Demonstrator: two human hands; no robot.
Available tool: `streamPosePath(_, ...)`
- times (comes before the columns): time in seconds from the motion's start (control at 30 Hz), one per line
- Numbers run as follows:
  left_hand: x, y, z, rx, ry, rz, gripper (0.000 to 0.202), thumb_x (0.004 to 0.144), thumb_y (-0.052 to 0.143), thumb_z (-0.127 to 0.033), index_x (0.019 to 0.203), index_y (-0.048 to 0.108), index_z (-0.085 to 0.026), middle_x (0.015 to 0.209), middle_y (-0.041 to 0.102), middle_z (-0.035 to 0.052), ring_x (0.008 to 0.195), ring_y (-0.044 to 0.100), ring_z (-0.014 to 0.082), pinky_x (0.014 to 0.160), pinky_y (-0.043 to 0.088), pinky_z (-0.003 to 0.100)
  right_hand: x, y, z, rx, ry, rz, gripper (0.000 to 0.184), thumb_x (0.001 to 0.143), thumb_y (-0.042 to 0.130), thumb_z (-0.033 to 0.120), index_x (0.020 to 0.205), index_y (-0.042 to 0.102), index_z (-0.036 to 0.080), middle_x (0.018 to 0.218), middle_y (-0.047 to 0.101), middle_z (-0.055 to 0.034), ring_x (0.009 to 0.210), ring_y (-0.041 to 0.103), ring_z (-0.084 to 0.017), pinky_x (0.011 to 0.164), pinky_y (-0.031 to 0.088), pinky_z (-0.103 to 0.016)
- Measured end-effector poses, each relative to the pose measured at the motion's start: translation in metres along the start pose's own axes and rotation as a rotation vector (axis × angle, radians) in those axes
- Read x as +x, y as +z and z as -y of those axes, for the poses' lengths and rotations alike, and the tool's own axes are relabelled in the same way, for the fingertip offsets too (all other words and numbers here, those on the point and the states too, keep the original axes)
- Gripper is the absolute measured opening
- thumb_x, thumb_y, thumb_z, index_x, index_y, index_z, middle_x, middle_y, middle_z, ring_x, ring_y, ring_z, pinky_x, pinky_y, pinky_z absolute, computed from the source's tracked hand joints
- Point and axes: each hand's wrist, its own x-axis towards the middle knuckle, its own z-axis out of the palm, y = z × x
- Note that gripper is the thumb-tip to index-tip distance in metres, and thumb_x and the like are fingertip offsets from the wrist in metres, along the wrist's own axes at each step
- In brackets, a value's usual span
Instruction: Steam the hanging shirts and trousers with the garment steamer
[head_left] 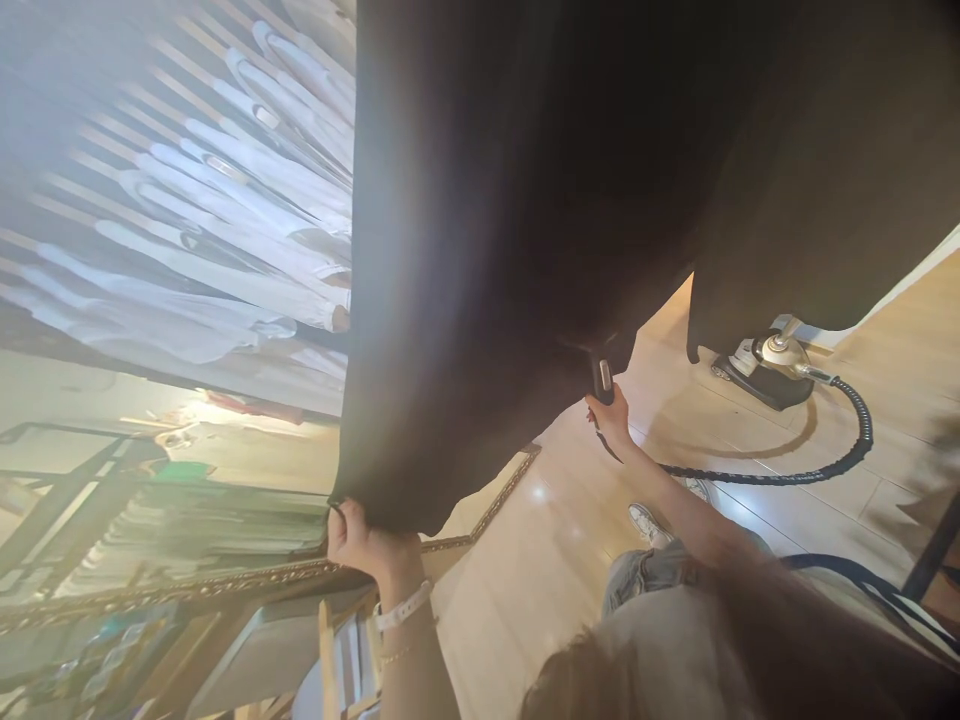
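Observation:
A large black cloth (510,220) hangs in front of me and fills the upper middle of the view. At its lower left corner my left hand (356,540), with a white band on the wrist, is closed on the cloth's edge. My right hand (611,415) is wrapped round the dark handle of a garment steamer (603,378). The steamer's head is against or just in front of the cloth; its dark shape merges with the fabric. A black ribbed hose (862,430) curves to the steamer base (784,365) standing on the floor.
White garments (247,210) hang in a row at the upper left. Below them runs an ornate gold frame (510,490), probably of a mirror. A wooden stand (330,660) is at the bottom left. A dark cable (862,570) loops over the wood floor (517,580) at the right.

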Motion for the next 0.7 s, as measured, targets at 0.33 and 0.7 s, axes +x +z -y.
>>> streamPosePath(0.33, 0.002, 0.000, 0.003, 0.001, -0.022, -0.003, 0.042, 0.066, 0.073, -0.037, 0.069, 0.034, -0.020, 0.072, 0.045, -0.0042, 0.074, 0.043, 0.0115, 0.075, 0.044, 0.029, 0.001, 0.001, -0.019, -0.014, -0.029, 0.007, 0.031, 0.065, 0.069, 0.039, 0.082, 0.048, 0.024, 0.059, 0.053, 0.0101, 0.044, 0.054, -0.011, 0.045, 0.047, -0.023)
streamPosePath(0.7, 0.001, 0.001, 0.007, -0.018, -0.048, 0.040, 0.040, 0.070, 0.075, -0.038, 0.069, 0.040, -0.019, 0.072, 0.044, -0.0048, 0.073, 0.043, 0.0103, 0.079, 0.046, 0.027, -0.012, -0.004, -0.049, -0.027, 0.003, 0.003, 0.030, 0.065, 0.067, 0.038, 0.084, 0.049, 0.024, 0.060, 0.053, 0.0102, 0.042, 0.053, -0.011, 0.043, 0.045, -0.023)
